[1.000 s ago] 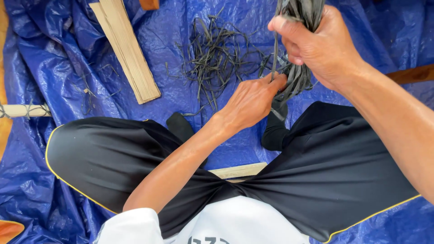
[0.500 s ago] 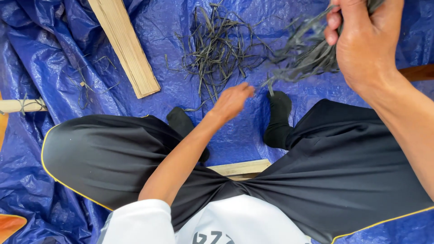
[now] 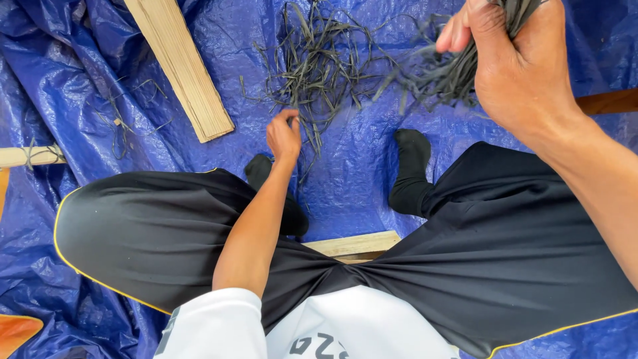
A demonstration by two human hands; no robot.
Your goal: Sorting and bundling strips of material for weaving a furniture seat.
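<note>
Head view: two hands. The right hand point(image 3: 522, 73), raised near the top right, is clenched around one bundle point(image 3: 445, 73) of dark strips whose loose ends fan down and left above the tarp. The left hand point(image 3: 284, 136) reaches down between the knees, its fingertips pinched together at the lower edge of one loose pile point(image 3: 312, 63) of the same dark strips on the blue tarp point(image 3: 359, 179); whether a strip is caught in them cannot be told. Two black-socked feet point(image 3: 412, 166) rest on the tarp. One pale flat board point(image 3: 179, 66) lies slanting at upper left, and one wooden seat edge point(image 3: 352, 244) shows under the black shorts. No packages or signs are visible.
</note>
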